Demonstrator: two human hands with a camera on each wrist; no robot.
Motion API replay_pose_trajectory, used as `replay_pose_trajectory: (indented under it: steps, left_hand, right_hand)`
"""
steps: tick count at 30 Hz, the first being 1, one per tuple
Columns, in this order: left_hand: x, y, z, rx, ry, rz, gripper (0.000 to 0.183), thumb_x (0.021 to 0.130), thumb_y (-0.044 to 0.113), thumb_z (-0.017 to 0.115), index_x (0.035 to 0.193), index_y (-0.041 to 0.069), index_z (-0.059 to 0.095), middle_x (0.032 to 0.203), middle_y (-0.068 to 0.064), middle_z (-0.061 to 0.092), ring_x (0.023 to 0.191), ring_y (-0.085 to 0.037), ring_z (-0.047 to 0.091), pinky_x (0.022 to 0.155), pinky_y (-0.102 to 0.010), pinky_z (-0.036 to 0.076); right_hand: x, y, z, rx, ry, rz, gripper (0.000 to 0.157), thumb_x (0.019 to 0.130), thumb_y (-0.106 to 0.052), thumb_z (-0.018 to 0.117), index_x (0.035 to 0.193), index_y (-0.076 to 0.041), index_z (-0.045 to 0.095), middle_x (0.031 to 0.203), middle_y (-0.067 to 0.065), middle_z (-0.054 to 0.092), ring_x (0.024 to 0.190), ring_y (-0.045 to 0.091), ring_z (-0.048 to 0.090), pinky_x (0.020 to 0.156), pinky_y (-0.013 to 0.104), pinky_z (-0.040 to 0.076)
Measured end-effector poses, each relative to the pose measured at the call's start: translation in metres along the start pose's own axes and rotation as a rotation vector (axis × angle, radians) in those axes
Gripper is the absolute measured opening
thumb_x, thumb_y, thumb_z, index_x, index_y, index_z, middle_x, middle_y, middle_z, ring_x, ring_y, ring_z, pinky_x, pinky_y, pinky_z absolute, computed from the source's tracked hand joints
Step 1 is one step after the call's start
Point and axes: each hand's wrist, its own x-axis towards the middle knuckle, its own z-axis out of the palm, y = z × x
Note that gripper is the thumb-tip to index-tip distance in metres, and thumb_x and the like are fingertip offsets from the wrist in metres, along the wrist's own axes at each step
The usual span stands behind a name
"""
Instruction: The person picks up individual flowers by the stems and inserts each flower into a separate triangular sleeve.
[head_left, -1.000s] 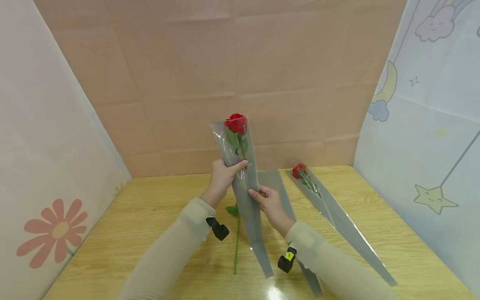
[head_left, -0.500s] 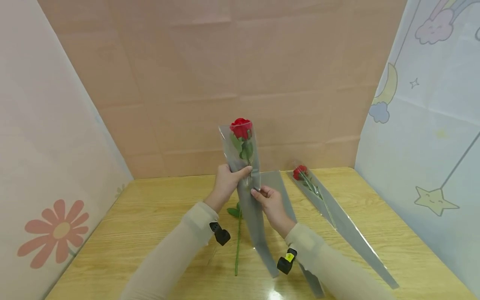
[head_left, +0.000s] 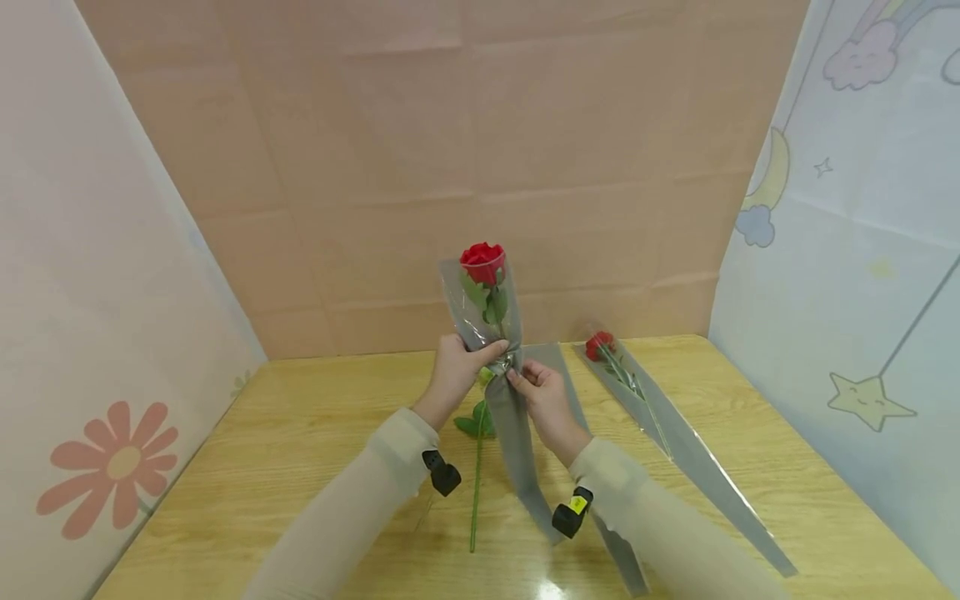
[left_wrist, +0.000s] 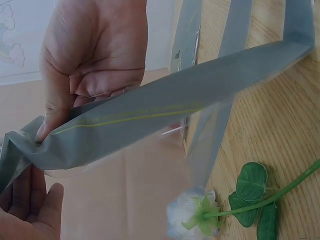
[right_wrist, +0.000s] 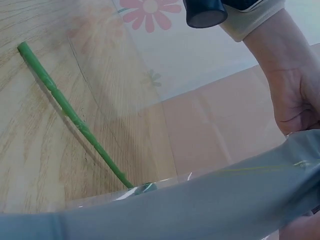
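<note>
A red rose (head_left: pixel 482 263) stands upright in a grey and clear flower sleeve (head_left: pixel 513 429), its bloom at the open top. My left hand (head_left: pixel 459 371) grips the sleeve around the stem below the leaves, thumb across the front. Just beneath, my right hand (head_left: pixel 547 404) pinches the sleeve's right edge between thumb and fingers. The film is bunched and creased between both hands, and its narrow tail hangs toward the table. In the left wrist view the right thumb presses into a fold of the grey film (left_wrist: pixel 140 112). The sleeve hides the lower stem.
A pale flower (left_wrist: pixel 192 212) with a green stem (head_left: pixel 476 492) lies on the wooden table (head_left: pixel 322 475) below the hands. To the right lie a flat grey sleeve (head_left: pixel 546 358) and another sleeved red rose (head_left: pixel 600 345). Fabric walls enclose the back and sides.
The sleeve has shifted slightly right and down, and its film has gathered into folds at the grip. My right hand has moved up closer to the left. The tail has bent inward.
</note>
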Motion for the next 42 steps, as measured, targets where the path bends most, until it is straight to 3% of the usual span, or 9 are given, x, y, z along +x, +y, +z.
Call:
replay_pose_trajectory:
  steps: [7,11,15,21,27,30,33,37,42]
  left_hand:
    - [0.009,0.007,-0.006,-0.101,0.076,0.016,0.047,0.086,0.046,0.068,0.074,0.0,0.064,0.061,0.004,0.057,0.054,-0.005,0.049,0.053,-0.023,0.043]
    - [0.017,0.018,-0.011,-0.108,0.168,0.056,0.061,0.078,0.067,0.048,0.051,0.013,0.037,0.047,0.01,0.033,0.043,-0.004,0.031,0.043,-0.021,0.029]
    - [0.021,0.029,-0.013,-0.105,0.209,0.064,0.059,0.082,0.066,0.041,0.053,0.016,0.03,0.05,0.008,0.03,0.049,-0.006,0.033,0.049,-0.023,0.031]
    - [0.022,0.032,-0.014,-0.093,0.211,0.057,0.052,0.088,0.06,0.041,0.069,0.015,0.056,0.073,0.007,0.053,0.078,-0.006,0.051,0.078,-0.024,0.045]
    - [0.021,0.028,-0.018,-0.066,0.149,0.002,0.058,0.097,0.055,0.041,0.055,0.016,0.032,0.052,0.006,0.028,0.051,-0.009,0.029,0.05,-0.024,0.029]
    - [0.02,0.025,-0.023,-0.104,0.124,-0.023,0.058,0.103,0.048,0.037,0.061,0.009,0.05,0.058,0.007,0.046,0.056,-0.007,0.044,0.055,-0.022,0.042]
    - [0.022,0.02,-0.032,-0.116,0.113,-0.028,0.06,0.106,0.042,0.03,0.089,-0.001,0.068,0.077,-0.004,0.067,0.071,-0.013,0.062,0.076,-0.03,0.055]
    - [0.027,0.005,-0.052,0.041,0.041,-0.037,0.049,0.107,0.029,0.034,0.112,-0.006,0.067,0.096,-0.019,0.072,0.084,-0.025,0.068,0.088,-0.041,0.054]
    - [0.03,-0.026,-0.08,0.492,-0.255,-0.188,0.037,0.103,0.02,0.041,0.117,-0.005,0.065,0.103,-0.021,0.07,0.089,-0.028,0.069,0.083,-0.04,0.055]
  right_hand:
    - [-0.002,0.005,0.0,-0.042,-0.049,0.003,0.023,0.095,-0.008,0.062,0.107,0.012,0.061,0.077,-0.007,0.065,0.075,0.005,0.062,0.07,0.021,0.051]
    - [-0.003,0.008,0.001,-0.034,-0.069,0.005,0.025,0.094,-0.006,0.062,0.11,0.013,0.06,0.079,-0.008,0.067,0.073,0.004,0.062,0.068,0.019,0.05]
    - [-0.005,0.007,0.003,-0.013,-0.098,0.024,0.013,0.095,-0.008,0.062,0.096,0.005,0.061,0.069,-0.008,0.059,0.053,0.001,0.044,0.05,0.017,0.036]
    - [-0.007,0.01,0.004,0.005,-0.102,0.059,0.016,0.095,-0.007,0.06,0.081,-0.006,0.055,0.059,-0.007,0.044,0.047,0.002,0.03,0.046,0.018,0.026]
    - [-0.007,0.012,-0.001,-0.012,-0.093,0.034,0.014,0.095,-0.009,0.062,0.082,-0.006,0.055,0.057,-0.008,0.038,0.043,0.003,0.024,0.046,0.02,0.022]
    - [-0.007,0.012,-0.003,-0.014,-0.082,0.016,0.014,0.094,-0.008,0.062,0.083,-0.006,0.055,0.058,-0.008,0.043,0.044,0.002,0.025,0.045,0.019,0.023]
    - [-0.008,0.011,-0.006,0.005,-0.074,0.014,0.006,0.095,-0.007,0.062,0.091,-0.005,0.057,0.068,-0.009,0.056,0.051,0.001,0.041,0.049,0.017,0.035]
    - [-0.006,0.01,-0.009,0.025,-0.065,0.02,0.014,0.094,-0.006,0.061,0.107,-0.001,0.058,0.086,-0.008,0.066,0.077,0.004,0.06,0.067,0.019,0.051]
    - [-0.005,0.006,-0.012,0.014,-0.053,0.015,0.025,0.094,-0.006,0.062,0.115,0.006,0.056,0.089,-0.007,0.066,0.084,0.007,0.063,0.074,0.022,0.053]
